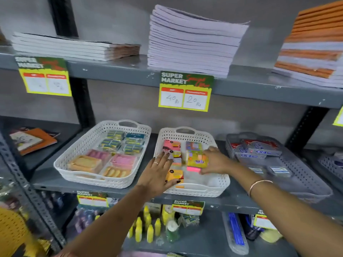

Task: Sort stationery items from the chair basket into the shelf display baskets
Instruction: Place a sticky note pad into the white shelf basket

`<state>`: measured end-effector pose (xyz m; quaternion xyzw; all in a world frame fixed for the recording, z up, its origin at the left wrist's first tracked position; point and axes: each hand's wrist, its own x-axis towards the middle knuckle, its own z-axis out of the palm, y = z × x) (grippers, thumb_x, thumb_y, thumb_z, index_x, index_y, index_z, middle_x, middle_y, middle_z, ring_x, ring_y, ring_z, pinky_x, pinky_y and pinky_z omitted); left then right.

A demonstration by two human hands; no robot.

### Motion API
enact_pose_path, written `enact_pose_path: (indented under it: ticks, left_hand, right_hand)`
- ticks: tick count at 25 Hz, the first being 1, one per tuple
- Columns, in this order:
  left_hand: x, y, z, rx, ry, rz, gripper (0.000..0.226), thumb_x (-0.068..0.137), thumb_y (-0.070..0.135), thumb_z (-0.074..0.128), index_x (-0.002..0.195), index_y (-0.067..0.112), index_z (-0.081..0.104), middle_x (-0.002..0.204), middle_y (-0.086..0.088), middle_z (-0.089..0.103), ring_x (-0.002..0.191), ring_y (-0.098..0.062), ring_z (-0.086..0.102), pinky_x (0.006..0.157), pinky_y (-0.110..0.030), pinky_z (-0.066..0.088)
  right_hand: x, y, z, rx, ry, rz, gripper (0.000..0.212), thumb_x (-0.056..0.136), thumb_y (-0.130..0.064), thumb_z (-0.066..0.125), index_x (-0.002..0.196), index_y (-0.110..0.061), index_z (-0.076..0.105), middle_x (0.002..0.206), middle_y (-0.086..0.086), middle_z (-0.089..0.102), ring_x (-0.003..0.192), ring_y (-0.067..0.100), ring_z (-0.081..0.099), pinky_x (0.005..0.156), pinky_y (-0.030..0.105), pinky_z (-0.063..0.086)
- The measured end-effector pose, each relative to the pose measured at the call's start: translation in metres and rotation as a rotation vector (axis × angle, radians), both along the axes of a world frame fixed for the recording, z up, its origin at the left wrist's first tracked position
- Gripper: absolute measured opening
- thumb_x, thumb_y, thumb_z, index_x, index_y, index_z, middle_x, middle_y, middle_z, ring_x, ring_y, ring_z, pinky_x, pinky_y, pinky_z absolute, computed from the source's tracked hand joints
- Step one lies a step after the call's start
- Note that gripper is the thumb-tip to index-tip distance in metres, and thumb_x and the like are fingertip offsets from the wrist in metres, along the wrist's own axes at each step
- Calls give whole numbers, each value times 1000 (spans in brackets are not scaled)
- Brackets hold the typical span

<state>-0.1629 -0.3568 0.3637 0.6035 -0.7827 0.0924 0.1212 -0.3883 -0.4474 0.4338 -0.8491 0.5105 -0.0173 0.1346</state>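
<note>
Middle white basket [213,184] — perforated lattice plastic, rounded corners, cut-out handles — sits on the grey metal shelf [241,203] and holds shrink-wrapped sticky-note packs in pink, yellow and orange. Right hand [215,161], at the basket's 3 o'clock, is clamped on a glossy yellow-green pack [196,159]. Left hand [157,173], at 8 o'clock, lies flat with fingers spread apart over the packs, thumb against an orange pack [175,175]. Left white basket [74,164] at 9 o'clock holds wrapped erasers; grey basket [306,179] at 3 o'clock holds boxes with blurred lettering. Price tag [185,91] at 12 o'clock reads "SUPER MARKET", "40", "20"
</note>
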Motion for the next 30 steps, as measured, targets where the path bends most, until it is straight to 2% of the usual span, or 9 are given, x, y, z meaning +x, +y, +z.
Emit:
enact_pose_path:
  ticks: [2, 4, 10, 13, 16, 20, 25, 28, 30]
  left_hand:
    - [-5, -4, -4, 22, 22, -24, 88, 87, 70, 2, 133, 8, 46, 141, -14, 43, 133, -30, 32, 104, -46, 31]
    - [-7, -7, -6, 24, 47, -44, 91, 85, 72, 0, 136, 9, 41, 143, -13, 40, 135, -29, 27, 107, -44, 26]
    - [-9, -4, -3, 52, 58, -28, 95, 82, 72, -7, 129, 9, 47, 140, -14, 43, 132, -30, 33, 104, -43, 30]
    - [-7, -5, -5, 60, 16, -31, 101, 76, 73, -16, 133, 12, 41, 147, -10, 32, 137, -26, 22, 108, -41, 21]
    - [-7, -5, -6, 53, -7, -27, 101, 75, 73, -18, 134, 14, 39, 149, -9, 29, 137, -25, 19, 109, -39, 18]
    - [-8, -4, -5, 61, -11, -24, 89, 79, 69, -4, 133, 14, 41, 149, -9, 29, 137, -24, 21, 109, -39, 17]
    - [-6, -5, -7, 45, -24, -36, 88, 78, 67, -5, 128, 16, 45, 144, -7, 38, 131, -23, 31, 107, -38, 19]
    - [-5, -7, -8, 40, -26, -50, 100, 74, 74, -14, 128, 16, 46, 144, -6, 38, 132, -22, 30, 108, -39, 17]
    - [-3, -5, -4, 31, -14, -70, 96, 77, 73, -12, 133, 16, 41, 147, -5, 33, 136, -20, 22, 111, -39, 8]
  right_hand:
    - [-10, -2, -22, 69, 88, -11, 75, 66, -41, 76, 125, -7, 45, 128, 17, 40, 126, 31, 35, 105, 34, 37]
    - [-13, -6, -37, 103, 165, -22, 71, 69, -42, 73, 122, -4, 46, 126, 16, 42, 120, 30, 41, 99, 35, 41]
    - [-5, -21, -61, 158, 302, 22, 54, 77, -32, 68, 120, -5, 47, 124, 19, 46, 107, 33, 53, 95, 40, 47]
    - [-4, -22, -66, 145, 301, 40, 54, 78, -28, 66, 123, -6, 45, 125, 19, 46, 107, 33, 54, 96, 39, 46]
    - [-5, -22, -68, 134, 312, 46, 54, 79, -27, 66, 124, -6, 44, 125, 19, 45, 107, 33, 54, 96, 38, 46]
    - [-5, -20, -68, 127, 326, 58, 53, 80, -28, 65, 124, -6, 44, 125, 19, 45, 106, 33, 55, 95, 38, 47]
    - [-6, -19, -66, 137, 328, 66, 55, 80, -29, 65, 126, -8, 43, 126, 19, 45, 109, 33, 53, 96, 38, 46]
    - [-4, -17, -59, 158, 335, 67, 65, 79, -29, 68, 133, -8, 38, 132, 18, 42, 116, 32, 49, 100, 39, 43]
    - [3, -14, -46, 152, 265, 64, 73, 78, -31, 69, 137, -10, 32, 139, 16, 38, 124, 31, 44, 104, 42, 41]
